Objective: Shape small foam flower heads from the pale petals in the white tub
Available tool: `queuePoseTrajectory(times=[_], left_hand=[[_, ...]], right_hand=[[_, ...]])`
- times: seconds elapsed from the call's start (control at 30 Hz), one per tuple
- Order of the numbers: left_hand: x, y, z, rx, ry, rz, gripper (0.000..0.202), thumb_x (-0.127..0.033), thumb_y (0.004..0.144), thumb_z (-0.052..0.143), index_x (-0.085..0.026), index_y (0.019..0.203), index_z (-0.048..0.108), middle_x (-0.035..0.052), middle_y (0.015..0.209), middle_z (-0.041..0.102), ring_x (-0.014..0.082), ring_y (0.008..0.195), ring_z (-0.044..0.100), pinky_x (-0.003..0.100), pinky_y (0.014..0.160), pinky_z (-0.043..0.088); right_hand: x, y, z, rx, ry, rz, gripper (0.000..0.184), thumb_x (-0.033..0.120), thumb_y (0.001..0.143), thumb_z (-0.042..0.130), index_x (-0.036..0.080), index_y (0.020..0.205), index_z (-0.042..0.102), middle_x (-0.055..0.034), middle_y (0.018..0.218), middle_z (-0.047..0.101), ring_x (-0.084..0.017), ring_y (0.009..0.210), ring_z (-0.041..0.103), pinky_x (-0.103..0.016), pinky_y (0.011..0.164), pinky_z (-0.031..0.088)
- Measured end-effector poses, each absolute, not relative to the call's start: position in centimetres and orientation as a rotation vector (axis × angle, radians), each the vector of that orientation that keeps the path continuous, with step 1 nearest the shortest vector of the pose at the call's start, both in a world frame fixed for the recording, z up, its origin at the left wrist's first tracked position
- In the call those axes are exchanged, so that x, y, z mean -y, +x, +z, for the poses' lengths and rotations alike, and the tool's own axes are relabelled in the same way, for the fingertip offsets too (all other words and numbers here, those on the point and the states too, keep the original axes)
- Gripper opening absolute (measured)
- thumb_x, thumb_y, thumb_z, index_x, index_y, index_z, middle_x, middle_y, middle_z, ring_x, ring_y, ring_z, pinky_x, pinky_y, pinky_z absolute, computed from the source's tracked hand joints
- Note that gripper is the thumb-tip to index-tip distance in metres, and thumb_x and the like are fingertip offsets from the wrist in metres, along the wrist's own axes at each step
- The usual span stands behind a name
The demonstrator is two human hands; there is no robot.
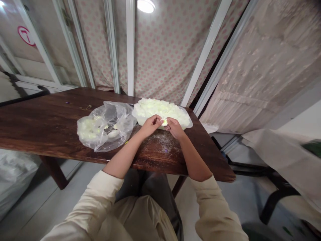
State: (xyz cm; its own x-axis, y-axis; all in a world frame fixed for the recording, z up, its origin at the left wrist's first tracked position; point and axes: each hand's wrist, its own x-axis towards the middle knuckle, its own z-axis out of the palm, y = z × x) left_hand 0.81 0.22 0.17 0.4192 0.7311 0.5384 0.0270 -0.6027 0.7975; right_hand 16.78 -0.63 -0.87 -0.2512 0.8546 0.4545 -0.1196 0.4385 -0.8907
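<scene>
Cream sleeves [82, 204] nearest lens; L hand [150, 126] & R hand [175, 129], fingers curled, pinch pale-green lump [164, 123] over dark wood table [50, 124], just front of heaped pale-green mass [160, 108] in plastic tub [188, 123]. White dusting [163, 144] below; crumpled plastic bag [106, 127] w/ more lumps alongside.

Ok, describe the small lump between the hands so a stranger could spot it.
On the wooden table, find the translucent tub heaped with pale green fluff. At its front edge, the left hand and right hand pinch a small pale lump, the only piece held, unlike those in the clear plastic bag.
</scene>
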Motion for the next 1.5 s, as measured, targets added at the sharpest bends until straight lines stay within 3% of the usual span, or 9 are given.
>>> queuePoseTrajectory(times=[0.3, 0.73, 1.13, 1.5], left_hand=[[-0.88, 0.71, -0.14, -0.668, 1.806, 1.282, 0.028, -0.041, 0.073, 0.056, -0.015, 0.08, 0.053, -0.0034, 0.063, 0.046, 0.0067, 0.056, 0.042, 0.02, 0.056, 0.034], [-0.87, 1.49, -0.82, -0.418, 1.438, 1.017, 0.033, -0.041, 0.07, 0.062, -0.013, 0.084, 0.051, -0.0009, 0.064, 0.057, 0.0064, 0.054, 0.047, 0.02, 0.055, 0.036], [-0.49, 1.56, -0.6, -0.28, 1.114, 0.946, 0.022, -0.016, 0.068, 0.062, -0.014, 0.087, 0.052, -0.0001, 0.067, 0.057, 0.0061, 0.053, 0.05, 0.02, 0.054, 0.037], [-0.75, 1.48, -0.74, -0.397, 1.147, 0.939, 0.024, -0.026, 0.068, 0.066, -0.013, 0.079, 0.049, -0.0027, 0.06, 0.05, 0.005, 0.052, 0.049, 0.019, 0.053, 0.037]], right_hand=[[1.03, 16.11, -1.11, 1.645, -0.821, 0.959, 0.042, 0.059, 0.08, 0.039, 0.019, 0.068, 0.044, 0.005, 0.056, 0.042, -0.007, 0.053, 0.038, -0.021, 0.054, 0.032], [0.78, 16.3, -1.27, 1.601, -0.758, 0.954, 0.033, 0.048, 0.078, 0.052, 0.018, 0.065, 0.047, 0.0062, 0.051, 0.045, -0.006, 0.048, 0.038, -0.021, 0.053, 0.03], [0.8, 16.27, -1.26, 1.497, -0.769, 0.999, 0.037, 0.052, 0.074, 0.054, 0.018, 0.065, 0.045, 0.0073, 0.05, 0.042, -0.006, 0.047, 0.037, -0.02, 0.052, 0.03], [0.62, 16.99, -0.63, 1.435, -0.83, 0.883, 0.038, 0.055, 0.074, 0.052, 0.02, 0.064, 0.042, 0.0066, 0.049, 0.038, -0.007, 0.048, 0.036, -0.022, 0.053, 0.031]])
